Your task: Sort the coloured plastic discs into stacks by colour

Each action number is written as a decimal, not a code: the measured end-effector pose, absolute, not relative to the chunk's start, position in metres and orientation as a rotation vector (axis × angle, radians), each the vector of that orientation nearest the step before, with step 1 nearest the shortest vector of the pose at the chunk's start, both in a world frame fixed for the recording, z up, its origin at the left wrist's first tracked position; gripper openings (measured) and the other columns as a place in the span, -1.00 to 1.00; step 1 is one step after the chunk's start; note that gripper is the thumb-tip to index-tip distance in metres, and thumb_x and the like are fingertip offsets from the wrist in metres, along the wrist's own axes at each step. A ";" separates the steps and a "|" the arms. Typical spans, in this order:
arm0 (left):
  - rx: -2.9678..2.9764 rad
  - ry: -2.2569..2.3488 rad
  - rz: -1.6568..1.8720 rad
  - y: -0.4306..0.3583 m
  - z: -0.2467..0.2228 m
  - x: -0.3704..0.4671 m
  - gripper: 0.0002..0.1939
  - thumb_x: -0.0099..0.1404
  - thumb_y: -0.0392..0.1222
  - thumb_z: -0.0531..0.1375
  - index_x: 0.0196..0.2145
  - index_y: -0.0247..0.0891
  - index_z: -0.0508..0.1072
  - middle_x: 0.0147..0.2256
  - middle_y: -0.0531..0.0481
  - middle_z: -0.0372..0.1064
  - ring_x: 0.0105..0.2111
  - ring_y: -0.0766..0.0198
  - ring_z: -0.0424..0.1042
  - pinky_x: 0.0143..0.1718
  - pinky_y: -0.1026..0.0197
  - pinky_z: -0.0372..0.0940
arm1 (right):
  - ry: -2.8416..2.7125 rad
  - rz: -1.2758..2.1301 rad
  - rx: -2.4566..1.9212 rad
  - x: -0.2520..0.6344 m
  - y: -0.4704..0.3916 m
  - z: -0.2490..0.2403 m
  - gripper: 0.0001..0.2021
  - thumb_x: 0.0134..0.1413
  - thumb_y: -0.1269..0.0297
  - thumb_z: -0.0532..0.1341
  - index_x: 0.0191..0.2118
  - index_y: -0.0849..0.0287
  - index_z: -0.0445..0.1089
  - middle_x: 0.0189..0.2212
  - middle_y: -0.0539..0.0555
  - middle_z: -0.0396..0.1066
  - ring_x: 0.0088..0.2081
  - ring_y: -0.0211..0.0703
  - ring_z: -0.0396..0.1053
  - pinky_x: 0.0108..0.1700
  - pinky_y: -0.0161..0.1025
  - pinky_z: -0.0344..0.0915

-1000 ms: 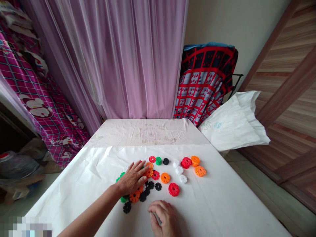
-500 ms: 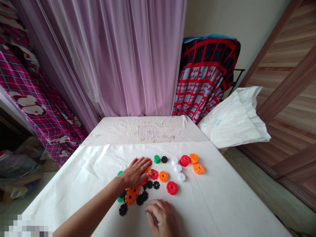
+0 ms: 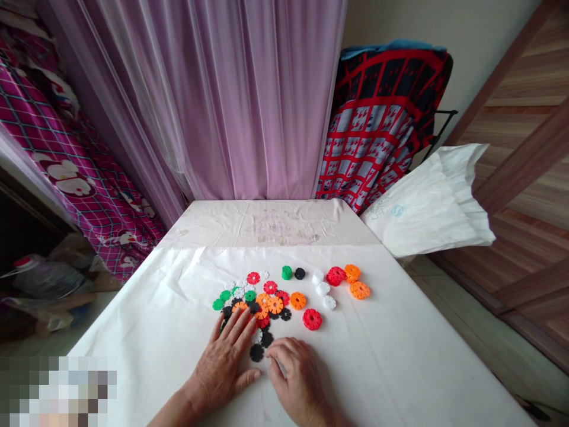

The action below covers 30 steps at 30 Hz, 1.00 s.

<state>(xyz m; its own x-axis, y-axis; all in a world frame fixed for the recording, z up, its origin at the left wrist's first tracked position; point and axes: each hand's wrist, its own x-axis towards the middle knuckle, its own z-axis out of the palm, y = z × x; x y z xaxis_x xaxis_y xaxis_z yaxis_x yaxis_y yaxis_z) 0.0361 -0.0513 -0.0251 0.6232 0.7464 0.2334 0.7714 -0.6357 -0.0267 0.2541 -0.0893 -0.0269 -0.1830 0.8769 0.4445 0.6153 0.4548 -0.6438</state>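
My left hand [image 3: 224, 359] lies flat with fingers spread over the near side of a loose pile of notched discs, covering some. My right hand [image 3: 296, 376] rests curled on the table just right of a black disc [image 3: 256, 353]; what its fingers hold, if anything, is hidden. Orange discs [image 3: 275, 305], green discs [image 3: 218, 304], white and red ones make up the pile. Right of it are an orange stack [image 3: 297, 300] and a red stack [image 3: 312, 319]. Farther back stand a green stack [image 3: 287, 273], a black one [image 3: 300, 273], and white, red and orange stacks.
A white cloth covers the table [image 3: 377, 356]. At its right edge leans a white bag [image 3: 435, 201]. Behind are a purple curtain [image 3: 267, 107] and a red checked cloth [image 3: 373, 118]. Plastic bags [image 3: 48, 290] lie on the floor at left.
My left hand has drawn back toward me from the middle of the pile, uncovering red, white and green discs. The pile's discs have shifted. The view has tilted slightly.
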 end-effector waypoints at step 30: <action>-2.295 -1.921 -0.846 -0.066 -0.046 -0.001 -0.56 0.40 -0.04 -0.01 0.14 -0.12 0.40 0.17 -0.13 0.36 0.19 0.04 0.32 0.21 -0.16 0.21 | -2.327 0.214 -1.905 0.250 -0.004 0.039 -0.75 0.07 0.25 0.27 -0.10 0.10 0.42 -0.12 0.15 0.49 0.01 0.05 0.30 -0.02 -0.11 0.15</action>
